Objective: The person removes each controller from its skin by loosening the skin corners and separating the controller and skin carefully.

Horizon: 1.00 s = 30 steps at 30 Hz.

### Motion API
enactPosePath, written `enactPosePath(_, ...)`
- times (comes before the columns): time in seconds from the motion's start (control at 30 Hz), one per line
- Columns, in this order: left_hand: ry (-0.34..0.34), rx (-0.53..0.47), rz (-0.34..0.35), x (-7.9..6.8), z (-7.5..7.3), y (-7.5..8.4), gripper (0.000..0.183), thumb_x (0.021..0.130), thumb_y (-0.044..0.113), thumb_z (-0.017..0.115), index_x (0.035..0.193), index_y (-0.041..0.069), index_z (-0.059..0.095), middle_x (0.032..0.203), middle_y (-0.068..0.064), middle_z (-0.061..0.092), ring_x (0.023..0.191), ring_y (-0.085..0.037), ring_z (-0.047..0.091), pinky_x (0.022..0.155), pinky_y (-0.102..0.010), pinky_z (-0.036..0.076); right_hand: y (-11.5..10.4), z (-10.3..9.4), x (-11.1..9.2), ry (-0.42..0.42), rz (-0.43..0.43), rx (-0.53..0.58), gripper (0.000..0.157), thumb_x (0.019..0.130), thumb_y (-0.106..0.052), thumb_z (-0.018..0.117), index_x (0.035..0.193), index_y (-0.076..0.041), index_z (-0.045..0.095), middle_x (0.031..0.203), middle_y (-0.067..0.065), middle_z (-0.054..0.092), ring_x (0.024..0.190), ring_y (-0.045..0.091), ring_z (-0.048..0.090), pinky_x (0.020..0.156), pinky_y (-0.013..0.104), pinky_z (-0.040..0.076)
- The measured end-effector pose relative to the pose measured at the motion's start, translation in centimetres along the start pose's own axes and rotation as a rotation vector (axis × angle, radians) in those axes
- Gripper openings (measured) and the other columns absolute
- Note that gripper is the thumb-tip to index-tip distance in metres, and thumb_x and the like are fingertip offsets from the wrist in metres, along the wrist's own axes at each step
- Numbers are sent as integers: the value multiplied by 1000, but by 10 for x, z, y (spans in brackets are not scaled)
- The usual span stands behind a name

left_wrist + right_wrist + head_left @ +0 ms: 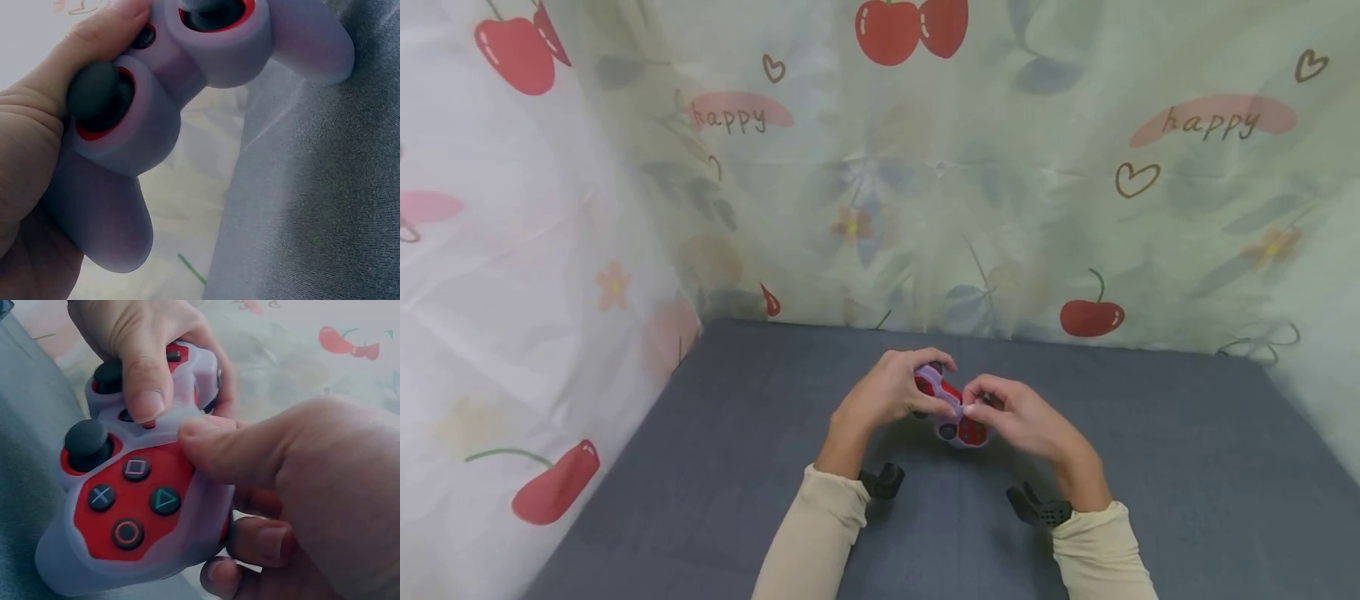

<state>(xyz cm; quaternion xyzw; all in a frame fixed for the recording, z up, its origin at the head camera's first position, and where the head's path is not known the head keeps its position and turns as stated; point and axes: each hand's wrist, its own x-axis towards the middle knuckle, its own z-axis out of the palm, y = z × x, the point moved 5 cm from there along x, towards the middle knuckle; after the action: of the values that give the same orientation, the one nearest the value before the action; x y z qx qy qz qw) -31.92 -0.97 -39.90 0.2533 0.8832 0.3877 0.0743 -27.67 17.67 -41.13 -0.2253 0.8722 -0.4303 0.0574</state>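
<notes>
Head view: lighting is diffuse. The left curtain [542, 275] is brighter than the rear curtain [940, 192]. A faint, soft-edged shadow darkens the table [700, 475] near the controller [973, 432]. Left wrist view: contrast is low; glare washes out the upper-left corner. Right wrist view: exposure is low; buttons [136, 469] resolve clearly, while the cherries [340, 342] appear soft.

A game controller [140, 500] sits between left hand [891, 390] and right hand [1022, 418] over a table [722, 467], with sheeting [940, 217] behind.
</notes>
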Motion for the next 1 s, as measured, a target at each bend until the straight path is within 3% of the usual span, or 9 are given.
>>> enactPosePath(0.3,19,10,-1,0,-1,-3,46,75,38,91,113,35,65,102,5,67,85,-15,64,65,-26,56,-6,-6,0,17,-23,-57,7,98,-16,68,102,-19,64,97,1,60,84,20,56,72,26,51)
enactPosePath(0.63,-3,17,-38,0,0,-3,47,74,39,91,112,37,65,103,5,66,86,-15,63,64,-27,55,-2,-8,-4,36,-18,-75,7,98,-16,69,103,-19,65,98,-1,62,86,23,58,74,26,51)
enactPosePath(0.8,3,23,-18,-1,-2,-6,45,74,41,91,110,36,65,100,5,67,84,-14,63,64,-27,55,1,-10,-2,36,-31,-82,6,98,-16,68,104,-19,66,98,-1,63,84,23,60,75,26,52)
enactPosePath(1.0,-1,5,-3,1,-1,-8,43,74,41,91,107,34,63,97,5,66,81,-15,62,64,-28,54,7,-13,-3,52,21,-114,7,98,-20,69,104,-19,66,93,-1,63,81,20,58,72,27,50)
